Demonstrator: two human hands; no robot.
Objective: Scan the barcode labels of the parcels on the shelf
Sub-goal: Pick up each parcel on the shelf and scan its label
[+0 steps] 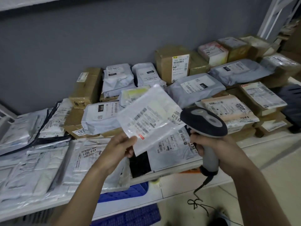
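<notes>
My left hand (118, 148) pinches the lower corner of a flat white plastic parcel (149, 118) and holds it up above the shelf, its barcode label facing me. My right hand (210, 144) grips the grey handle of a black-headed barcode scanner (203, 121), whose head sits just right of the held parcel. Beneath them the white shelf (175, 170) is covered with many parcels: grey mailer bags (101, 116), brown cardboard boxes (172, 62) and flat white envelopes (32, 168), most with labels up.
A grey wall rises behind the shelf. A blue plastic crate (127, 214) sits under the shelf front. The scanner's black cable (198, 203) hangs down to the tiled floor. A white shelf upright (270, 15) stands at the far right.
</notes>
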